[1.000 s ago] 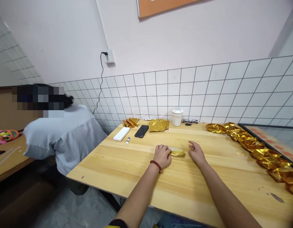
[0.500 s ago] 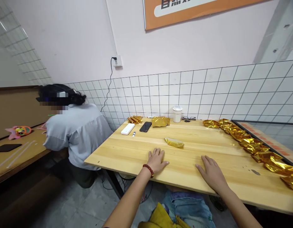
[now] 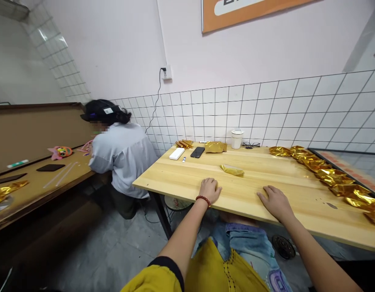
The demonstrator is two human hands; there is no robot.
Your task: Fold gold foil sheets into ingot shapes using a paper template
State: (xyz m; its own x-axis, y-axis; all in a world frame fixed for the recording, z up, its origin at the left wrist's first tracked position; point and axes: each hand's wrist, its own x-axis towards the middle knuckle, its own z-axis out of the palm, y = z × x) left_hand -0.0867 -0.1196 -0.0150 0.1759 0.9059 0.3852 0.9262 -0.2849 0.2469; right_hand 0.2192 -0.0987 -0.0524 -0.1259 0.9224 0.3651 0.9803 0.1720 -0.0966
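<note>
The gold foil strip [image 3: 232, 170], on the table [image 3: 178, 174] just far of the left hand [image 3: 209, 191] and right hand [image 3: 277, 203] (both empty, fingers loosely open), looks light, slippery and easily creased, best pinched gently mid-length.

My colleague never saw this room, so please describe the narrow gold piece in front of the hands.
On the light wooden table, find the white lidded cup near the wall. The narrow gold piece lies between this cup and the person's hands. It is slim and lies alone, unlike the wider gold packet beside the phone and the long gold row on the right.
</note>
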